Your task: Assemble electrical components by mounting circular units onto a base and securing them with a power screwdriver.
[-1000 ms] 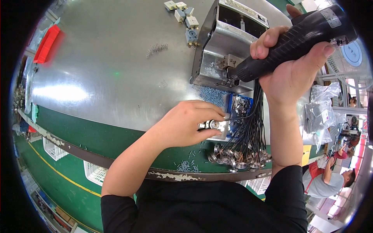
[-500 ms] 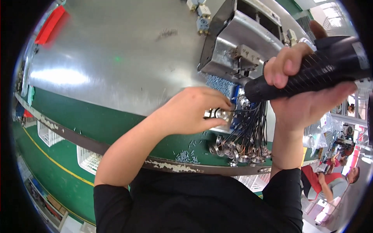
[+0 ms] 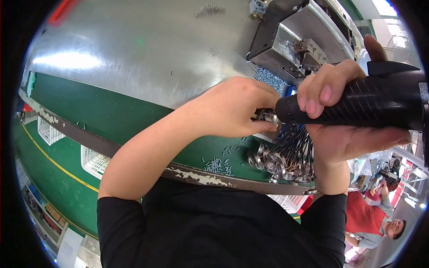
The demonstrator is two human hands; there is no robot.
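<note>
My right hand [image 3: 333, 96] is wrapped round a black electric screwdriver [image 3: 357, 102] with a ribbed grip, lying almost level in the view. Its nose points left, close by the fingertips of my left hand [image 3: 248, 107]. Between thumb and fingers, that hand pinches a small shiny metal part [image 3: 270, 118], mostly covered by the fingers and the tool. Beneath the screwdriver, a bundle of black wires [image 3: 303, 145] runs down to a heap of round silver metal pieces [image 3: 277, 164]. Part of something blue [image 3: 289, 91] shows behind the tool's nose.
A metal fixture [image 3: 297, 38] stands at the far right, with a pile of small screws [image 3: 270, 80] before it. More screws [image 3: 219, 166] lie near the edge. Springs [image 3: 210, 9] rest on the steel tabletop [image 3: 134, 58]. A co-worker [image 3: 368, 219] is at right; white baskets [image 3: 93, 161] stand below.
The view has shifted, so the table and fixture sit differently in it. The screwdriver's nose has come closer to the metal part in my left hand. Both hands keep their holds.
</note>
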